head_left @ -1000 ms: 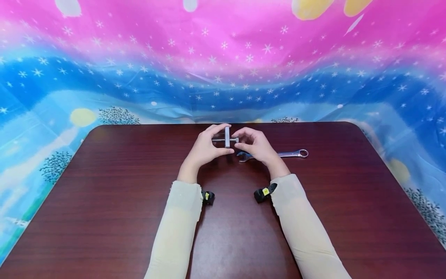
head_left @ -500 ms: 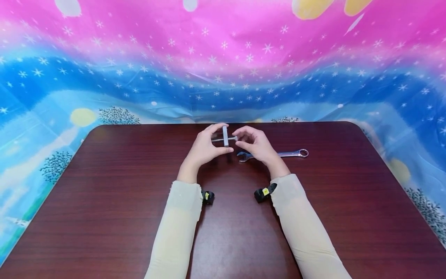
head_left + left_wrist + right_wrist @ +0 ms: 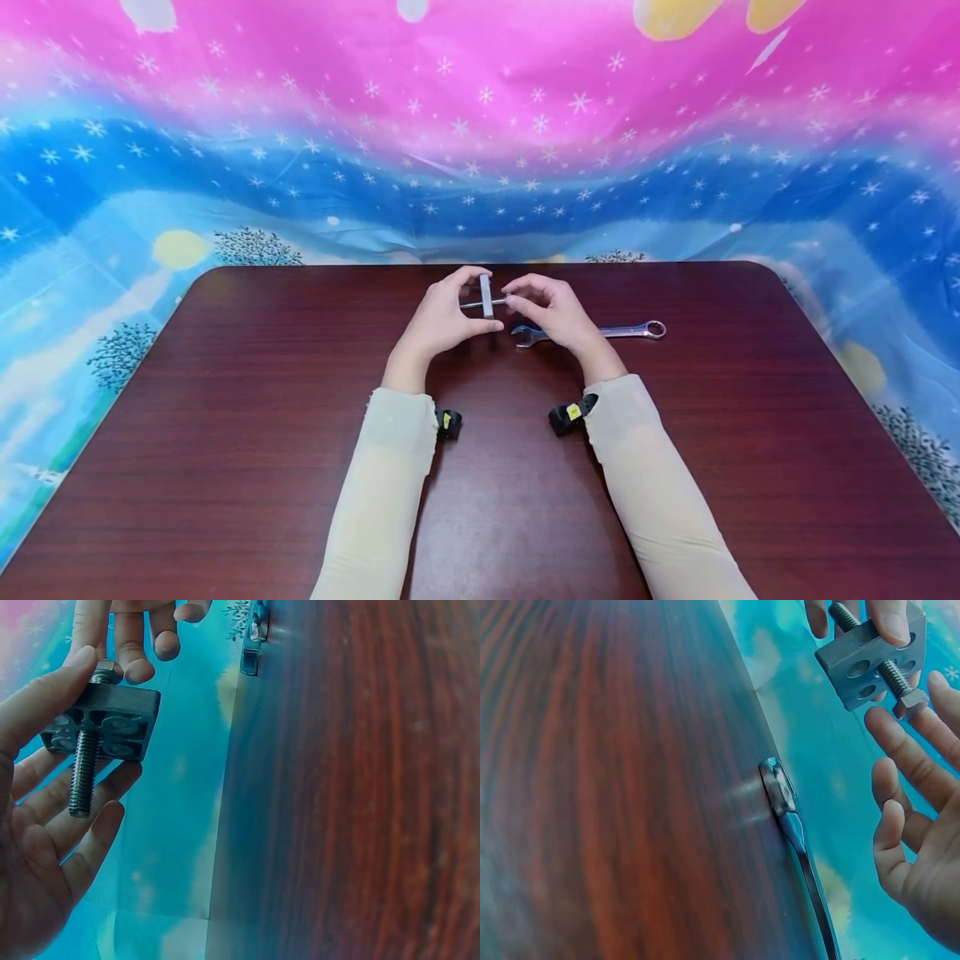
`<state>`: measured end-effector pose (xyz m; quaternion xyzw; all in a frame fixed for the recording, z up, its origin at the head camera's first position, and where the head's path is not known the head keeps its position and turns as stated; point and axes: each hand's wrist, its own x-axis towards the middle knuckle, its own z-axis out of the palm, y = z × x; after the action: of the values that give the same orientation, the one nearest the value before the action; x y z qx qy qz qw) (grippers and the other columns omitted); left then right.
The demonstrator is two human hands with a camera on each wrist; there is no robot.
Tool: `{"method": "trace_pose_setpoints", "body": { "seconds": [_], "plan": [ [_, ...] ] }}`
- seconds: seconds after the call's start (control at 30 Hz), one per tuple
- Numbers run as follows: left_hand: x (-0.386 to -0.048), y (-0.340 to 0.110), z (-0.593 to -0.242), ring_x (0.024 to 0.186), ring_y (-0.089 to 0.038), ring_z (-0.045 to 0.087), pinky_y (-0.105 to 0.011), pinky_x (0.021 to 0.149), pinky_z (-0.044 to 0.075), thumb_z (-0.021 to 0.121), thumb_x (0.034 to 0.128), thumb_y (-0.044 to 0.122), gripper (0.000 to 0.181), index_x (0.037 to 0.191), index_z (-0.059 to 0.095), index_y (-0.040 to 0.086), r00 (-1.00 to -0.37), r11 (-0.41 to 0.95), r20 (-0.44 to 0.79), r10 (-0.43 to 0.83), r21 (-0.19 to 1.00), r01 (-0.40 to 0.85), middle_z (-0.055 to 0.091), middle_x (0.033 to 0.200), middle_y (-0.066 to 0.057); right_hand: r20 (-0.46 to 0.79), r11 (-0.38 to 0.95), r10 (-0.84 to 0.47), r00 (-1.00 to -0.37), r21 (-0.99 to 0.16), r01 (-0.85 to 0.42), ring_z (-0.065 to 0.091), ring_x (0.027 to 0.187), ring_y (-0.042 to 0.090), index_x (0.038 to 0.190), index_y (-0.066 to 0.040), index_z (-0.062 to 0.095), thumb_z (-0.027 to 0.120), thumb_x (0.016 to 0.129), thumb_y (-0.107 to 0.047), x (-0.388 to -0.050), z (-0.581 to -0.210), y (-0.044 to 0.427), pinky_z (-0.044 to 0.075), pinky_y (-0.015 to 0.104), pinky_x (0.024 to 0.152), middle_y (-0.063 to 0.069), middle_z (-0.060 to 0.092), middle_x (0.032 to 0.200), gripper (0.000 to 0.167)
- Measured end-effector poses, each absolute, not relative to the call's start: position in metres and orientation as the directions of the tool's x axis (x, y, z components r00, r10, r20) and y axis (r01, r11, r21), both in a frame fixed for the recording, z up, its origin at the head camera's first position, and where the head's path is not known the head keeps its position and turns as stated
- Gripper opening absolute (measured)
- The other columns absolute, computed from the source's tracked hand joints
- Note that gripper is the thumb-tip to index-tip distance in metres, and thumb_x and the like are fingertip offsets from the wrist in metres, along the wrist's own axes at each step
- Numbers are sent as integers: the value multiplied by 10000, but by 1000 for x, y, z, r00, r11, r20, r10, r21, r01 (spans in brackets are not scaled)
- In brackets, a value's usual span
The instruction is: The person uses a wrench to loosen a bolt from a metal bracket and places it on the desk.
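A grey metal block (image 3: pixel 486 297) with round holes in its face stands upright in my left hand (image 3: pixel 433 323), gripped between thumb and fingers above the table. A long threaded bolt (image 3: pixel 83 776) passes through the block, with its shank sticking out toward my left palm. On the other side, the hex head (image 3: pixel 910 703) stands off from the block's face with some thread showing between. My right hand (image 3: pixel 553 310) pinches that head with thumb and index finger, which mostly cover it in the head view. The other right fingers are loosely bent.
A chrome combination wrench (image 3: pixel 633 332) lies on the dark red wooden table (image 3: pixel 510 517), partly under my right hand and wrist. A patterned pink and blue cloth (image 3: pixel 480 167) hangs behind the table's far edge.
My right thumb and index finger have closed in on the bolt head, which showed between them earlier. The block and bolt have tilted slightly in my left hand. The wrench lies still.
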<state>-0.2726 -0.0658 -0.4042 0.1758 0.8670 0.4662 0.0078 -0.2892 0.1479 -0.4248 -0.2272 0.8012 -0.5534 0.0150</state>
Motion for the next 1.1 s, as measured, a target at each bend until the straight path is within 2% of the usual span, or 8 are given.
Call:
{"method": "trace_pose_setpoints", "body": {
  "seconds": [0.17,0.3,0.47,0.6,0.83,1.0,1.1],
  "plan": [
    [-273,-65,-405,1213,-318,620,-459,1023,520,881,757,241,723,1384,528,169,-936,499,148,320,813,300,607,1343,-64,219,296,-351,-911,-897,-329,664,801,214,1145,51,664,613,990,-133,-289,-424,148,550,465,769,257,710,924,246],
    [-273,-65,-405,1216,-332,616,-475,1023,518,879,760,233,723,1387,526,162,-933,492,145,329,817,300,606,1343,-74,199,287,-337,-920,-909,-302,675,819,263,1136,78,660,604,986,-80,-285,-418,145,560,403,760,293,695,945,225],
    [-274,-65,-406,1207,-323,623,-469,1023,518,881,757,243,728,1387,525,161,-936,496,151,317,815,299,609,1339,-72,205,294,-363,-909,-901,-320,595,830,276,1161,84,638,633,936,21,-281,-414,142,513,295,739,267,640,1061,234],
    [-276,-65,-406,1209,-327,624,-468,1034,511,880,758,226,724,1386,527,149,-935,485,163,314,819,305,607,1345,-92,229,288,-377,-897,-892,-348,538,809,213,1180,63,640,656,913,41,-286,-420,144,481,325,736,223,618,1077,269],
    [-275,-65,-406,1214,-321,621,-461,1032,515,880,759,231,723,1386,529,150,-933,480,157,324,822,305,604,1346,-83,217,236,-375,-901,-918,-319,604,857,145,1203,25,640,682,926,-58,-288,-424,149,523,254,767,89,626,982,292],
    [-275,-65,-406,1218,-323,617,-455,1029,518,876,764,225,723,1391,523,144,-930,474,154,334,825,307,602,1339,-77,202,185,-400,-894,-938,-295,672,830,137,1193,41,633,650,948,-52,-288,-425,149,563,250,794,185,685,924,264],
    [-275,-65,-407,1217,-324,617,-447,1034,517,875,766,228,714,1385,527,154,-929,473,157,334,825,310,604,1330,-75,197,183,-400,-895,-940,-288,678,796,158,1182,48,635,636,956,-52,-288,-425,149,571,287,782,194,694,877,246]
  ]
}}
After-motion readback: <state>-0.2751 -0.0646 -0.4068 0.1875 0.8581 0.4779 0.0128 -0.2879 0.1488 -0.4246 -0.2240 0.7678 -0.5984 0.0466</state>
